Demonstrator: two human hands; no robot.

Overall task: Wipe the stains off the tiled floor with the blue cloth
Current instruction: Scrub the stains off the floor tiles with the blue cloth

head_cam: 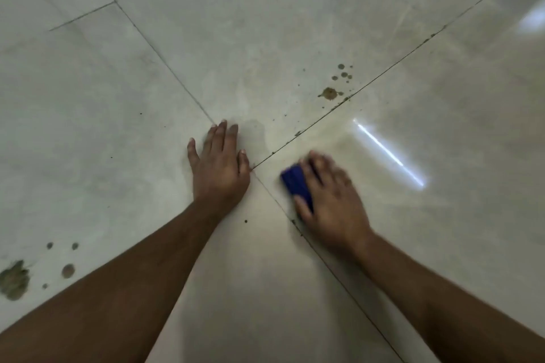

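1. Right hand flat on top of the blue cloth, pressing it down on the tiled floor. Fingers lying close together over the cloth, thumb along its near edge. Blurry, so probably rubbing right now.
2. Cloth folded small, peeking out on the left side of that hand. Long side pointing up and a little left, about the same way as the fingers.
3. Left hand flat on the floor just beside the crossing of the grout lines. Fingers straight, three close together, little finger and thumb spread out. Holding nothing, likely just propping up the body.
4. Brown stains up ahead of the cloth and a bit to the right, across the slanting grout line, on the next tile. Small dots just past the big one. Not touching the cloth.
5. Right hand nearer to those spots than the left. Probable next push: forward and slightly right, over the line.
6. More stains far off at the lower left, well apart from both hands. Nearer the left arm, so a long reach for the cloth later.
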